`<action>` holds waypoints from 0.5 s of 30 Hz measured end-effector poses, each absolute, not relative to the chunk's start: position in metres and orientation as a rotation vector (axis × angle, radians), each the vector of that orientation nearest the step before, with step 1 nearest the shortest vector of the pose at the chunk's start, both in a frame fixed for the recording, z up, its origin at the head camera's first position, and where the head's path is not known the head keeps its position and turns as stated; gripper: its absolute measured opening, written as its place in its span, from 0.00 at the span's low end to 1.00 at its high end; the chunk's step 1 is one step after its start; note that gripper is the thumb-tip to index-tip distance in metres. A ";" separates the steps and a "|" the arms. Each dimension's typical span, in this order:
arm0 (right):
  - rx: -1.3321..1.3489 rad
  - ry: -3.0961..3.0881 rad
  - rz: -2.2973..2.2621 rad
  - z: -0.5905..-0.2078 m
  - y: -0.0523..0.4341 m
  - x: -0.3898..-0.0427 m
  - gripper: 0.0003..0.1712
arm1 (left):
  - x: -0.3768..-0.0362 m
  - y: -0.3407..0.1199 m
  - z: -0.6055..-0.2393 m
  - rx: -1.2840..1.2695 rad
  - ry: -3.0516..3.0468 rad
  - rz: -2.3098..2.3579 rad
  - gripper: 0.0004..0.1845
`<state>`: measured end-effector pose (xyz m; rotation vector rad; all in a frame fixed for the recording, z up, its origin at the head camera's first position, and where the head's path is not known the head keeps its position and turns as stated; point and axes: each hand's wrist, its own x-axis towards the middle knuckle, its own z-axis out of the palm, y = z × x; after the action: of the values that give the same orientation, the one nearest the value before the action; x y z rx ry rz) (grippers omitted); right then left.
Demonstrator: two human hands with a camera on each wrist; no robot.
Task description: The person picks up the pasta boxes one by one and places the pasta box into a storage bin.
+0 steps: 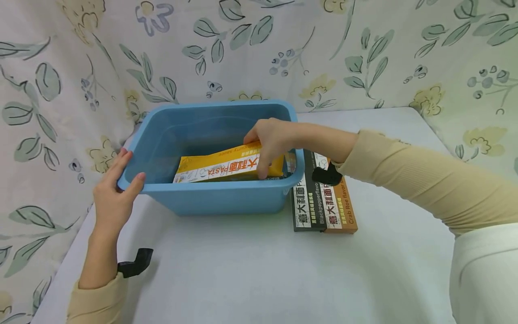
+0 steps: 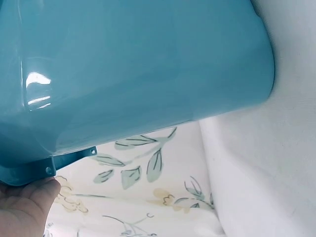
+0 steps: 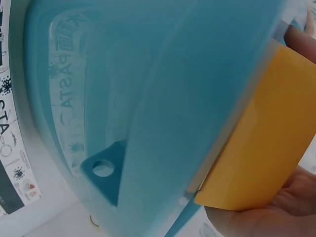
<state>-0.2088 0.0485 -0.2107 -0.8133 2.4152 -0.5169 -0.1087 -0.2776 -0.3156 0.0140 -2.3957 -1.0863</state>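
Observation:
A light-blue plastic bin (image 1: 214, 198) stands on the white table. My left hand (image 1: 113, 198) grips its left end, thumb over the near rim. The left wrist view has that hand (image 2: 27, 207) against the rim beside the bin's outer wall (image 2: 148, 64). Inside the bin, my right hand (image 1: 273, 135) holds a yellow pasta box (image 1: 218, 164) by its right end, fingers and thumb on opposite sides. The box's plain yellow end (image 3: 261, 138) fills the grasp in the right wrist view. Beneath it, a dark box edge with lettering shows; the rest is hidden.
Right of the bin, a black pasta box (image 1: 302, 211) and an orange-brown pasta box (image 1: 344, 211) lie side by side on the table (image 1: 259, 265), partly under my right forearm. A floral curtain (image 1: 243, 54) hangs behind and at the sides.

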 end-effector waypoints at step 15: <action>-0.778 2.401 -0.586 -0.220 0.051 -0.208 0.48 | -0.107 -0.276 -0.314 0.034 -2.406 -1.098 0.30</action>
<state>-0.2078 0.0512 -0.2201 -0.7780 2.4007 -0.5859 -0.1067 -0.2756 -0.3144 0.0338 -2.4063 -1.0984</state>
